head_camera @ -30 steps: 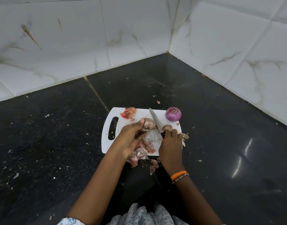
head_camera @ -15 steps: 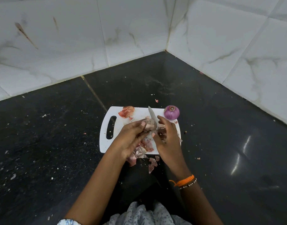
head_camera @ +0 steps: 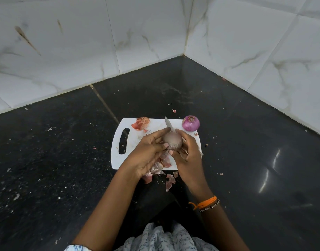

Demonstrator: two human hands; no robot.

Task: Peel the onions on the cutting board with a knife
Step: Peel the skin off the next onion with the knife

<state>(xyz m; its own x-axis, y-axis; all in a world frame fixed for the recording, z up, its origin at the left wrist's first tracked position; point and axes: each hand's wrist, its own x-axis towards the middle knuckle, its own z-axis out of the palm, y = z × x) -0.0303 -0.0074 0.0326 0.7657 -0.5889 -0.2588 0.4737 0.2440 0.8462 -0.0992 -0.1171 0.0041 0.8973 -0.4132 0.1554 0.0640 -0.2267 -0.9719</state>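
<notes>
holding: onion in work [head_camera: 172, 140] sits between both hands, lifted just above the cutting board [head_camera: 135, 142], touching both palms
left hand [head_camera: 148, 153]: fingers curled around the onion's left side, thumb on top, closed on it
right hand [head_camera: 189, 153]: wrapped on the right side, also pinching the knife [head_camera: 168, 123]; handle hidden in the palm
knife axis: blade points away from the body, up-left, tip past the onion's far side over the board
key relation: blade lies behind the onion, edge contact not visible, can't tell if it's under skin
nearer hand: right does the cutting, left likely turns
peeled onion [head_camera: 191, 123]: far right corner of board, near the blade's right, clear of the path
peel scraps [head_camera: 141, 123]: far left; loose peels [head_camera: 161, 169] under the hands at near edge, no obstruction
risk: left thumb close to blade
</notes>
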